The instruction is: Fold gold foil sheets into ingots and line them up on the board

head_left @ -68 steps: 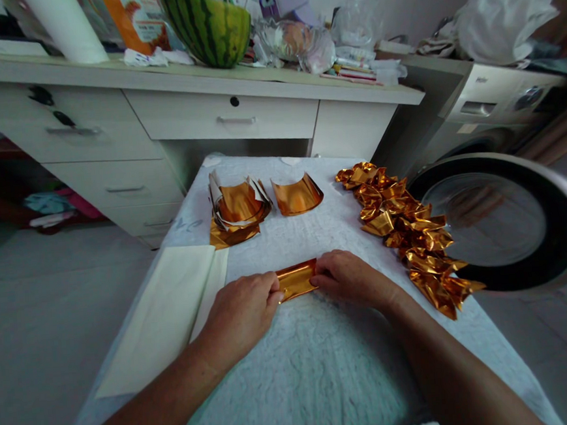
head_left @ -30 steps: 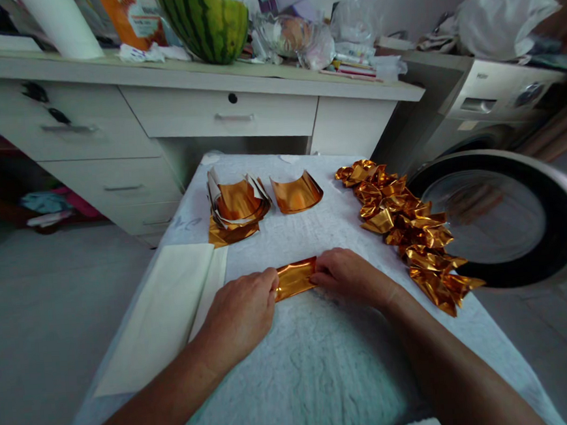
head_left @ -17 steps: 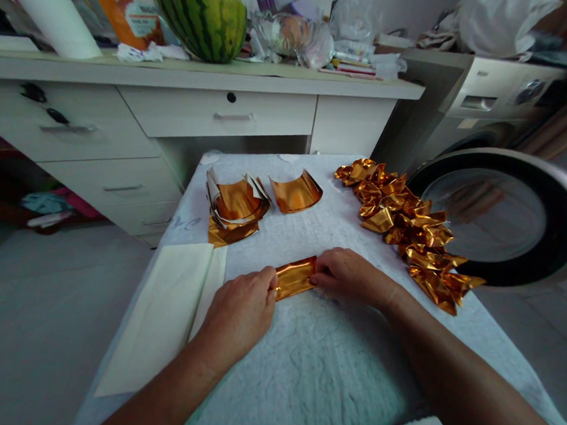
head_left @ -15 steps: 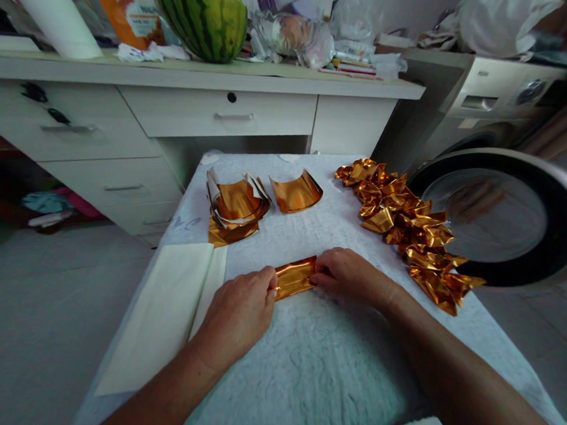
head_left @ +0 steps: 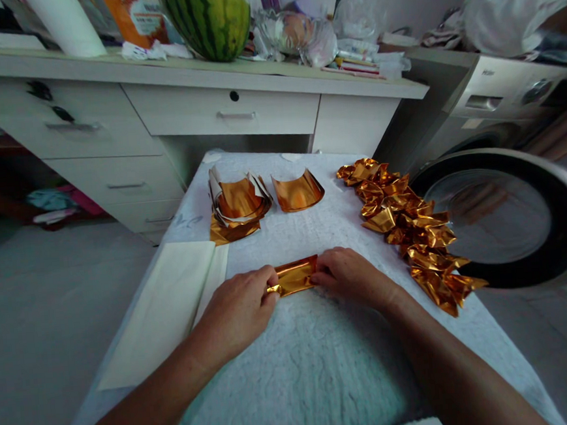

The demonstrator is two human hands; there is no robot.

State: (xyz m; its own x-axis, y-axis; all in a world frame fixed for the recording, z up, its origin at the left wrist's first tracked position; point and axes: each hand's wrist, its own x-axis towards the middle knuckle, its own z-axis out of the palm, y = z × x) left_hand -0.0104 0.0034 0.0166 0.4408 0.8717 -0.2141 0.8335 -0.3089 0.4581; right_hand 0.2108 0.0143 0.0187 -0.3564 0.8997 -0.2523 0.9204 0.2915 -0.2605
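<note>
A narrow strip of folded gold foil paper (head_left: 296, 277) lies between my hands, just above or on the cloth-covered table (head_left: 319, 360). My left hand (head_left: 244, 307) pinches its left end, where the foil is creased between thumb and forefinger. At the other end, my right hand (head_left: 344, 273) is closed on the foil, its fingertips partly hidden. Beyond my hands sit a stack of curled gold foil sheets (head_left: 238, 200) and a single curled foil sheet (head_left: 299, 191). Several folded gold foil pieces (head_left: 402, 223) form a crumpled-looking row to the right.
White paper sheets (head_left: 158, 307) lie along the table's left side. The open washing machine door (head_left: 566, 216) reaches close to the right edge. A white drawer desk (head_left: 226, 112) stands behind, bearing a cut watermelon (head_left: 207, 22) and clutter.
My left thumb and forefinger have shifted on the strip's left end, and a small fold of foil now shows between them. My right hand keeps its hold.
</note>
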